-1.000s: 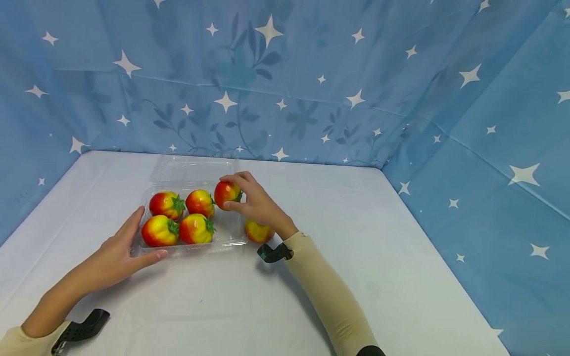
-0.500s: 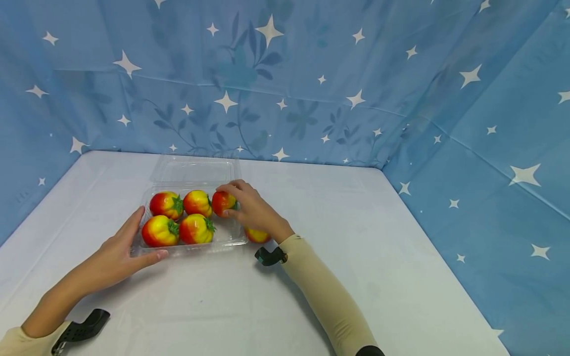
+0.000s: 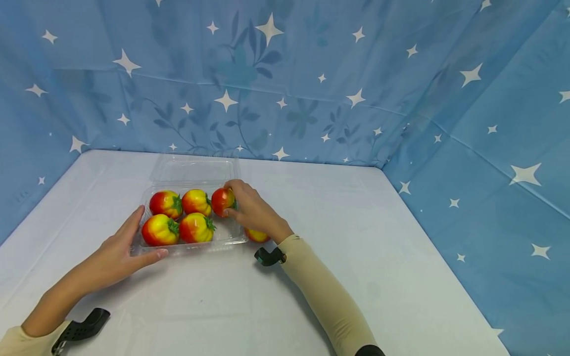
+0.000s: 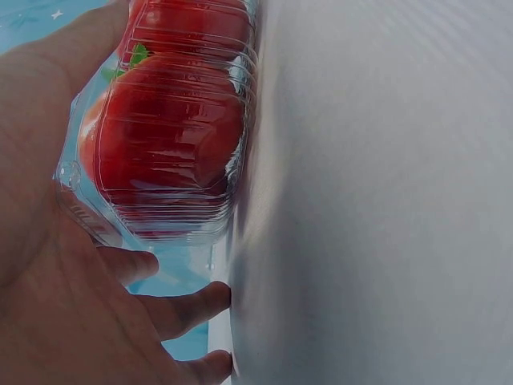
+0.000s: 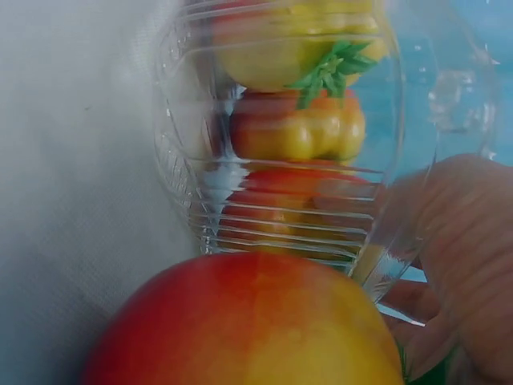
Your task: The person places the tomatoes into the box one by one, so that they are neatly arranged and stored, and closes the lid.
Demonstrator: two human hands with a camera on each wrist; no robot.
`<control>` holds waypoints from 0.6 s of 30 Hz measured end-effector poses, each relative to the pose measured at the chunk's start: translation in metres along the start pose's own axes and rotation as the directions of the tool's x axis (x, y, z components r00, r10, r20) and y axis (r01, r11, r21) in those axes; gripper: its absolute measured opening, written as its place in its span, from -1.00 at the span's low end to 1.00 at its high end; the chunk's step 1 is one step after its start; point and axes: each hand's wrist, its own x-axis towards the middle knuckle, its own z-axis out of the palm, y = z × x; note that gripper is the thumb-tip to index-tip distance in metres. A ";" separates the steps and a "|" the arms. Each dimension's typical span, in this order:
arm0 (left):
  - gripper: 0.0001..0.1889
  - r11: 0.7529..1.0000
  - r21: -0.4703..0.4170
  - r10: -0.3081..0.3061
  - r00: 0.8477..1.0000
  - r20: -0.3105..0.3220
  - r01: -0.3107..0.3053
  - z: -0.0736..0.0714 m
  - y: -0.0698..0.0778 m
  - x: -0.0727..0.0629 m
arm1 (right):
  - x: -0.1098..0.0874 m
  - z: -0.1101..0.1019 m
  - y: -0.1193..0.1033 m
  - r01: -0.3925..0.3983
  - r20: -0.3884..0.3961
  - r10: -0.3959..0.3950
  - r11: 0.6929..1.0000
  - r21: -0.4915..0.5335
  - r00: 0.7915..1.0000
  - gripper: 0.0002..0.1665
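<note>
A clear plastic clamshell box (image 3: 233, 243) holds several red-and-yellow tomatoes with green leafy tops. My right hand (image 3: 256, 210) holds the tomato (image 3: 221, 201) in the back right of the box, thumb at its front and fingers along its right side. In the right wrist view, that tomato (image 5: 272, 204) shows through the ribbed wall. My left hand (image 3: 113, 252) spreads around the box's front left corner, thumb along the front edge. Seen from the left wrist, its fingers (image 4: 184, 313) reach past the box. Another tomato (image 3: 257, 236) lies outside the box, partly hidden by my right wrist.
The box's clear lid (image 3: 196, 169) lies folded back at the far side. A white cloth covers the table (image 3: 356, 247). Behind and to the right hangs a blue star-patterned curtain (image 3: 311, 74).
My right hand has lowered the tomato into the box's back right. Since half a second ago, its fingers have drawn back slightly off the tomato's top. The left hand stays put.
</note>
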 end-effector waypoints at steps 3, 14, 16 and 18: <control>0.32 1.000 -0.001 0.001 1.000 -0.001 -0.001 0.000 0.000 0.000 | 0.000 0.000 0.001 0.013 -0.008 -0.013 1.000 0.006 1.000 -0.35; 0.32 1.000 -0.003 0.002 1.000 -0.002 -0.002 0.000 0.002 -0.001 | -0.003 -0.002 -0.001 -0.023 -0.013 0.024 0.999 0.030 1.000 -0.36; 0.31 1.000 -0.003 0.003 1.000 0.000 -0.003 -0.001 0.002 -0.001 | -0.003 -0.004 -0.001 -0.029 -0.013 0.029 0.999 0.040 0.999 -0.33; 0.31 1.000 -0.001 0.000 1.000 0.001 0.000 -0.001 0.002 -0.002 | -0.004 -0.007 -0.001 -0.025 -0.018 0.026 0.998 0.053 0.999 -0.31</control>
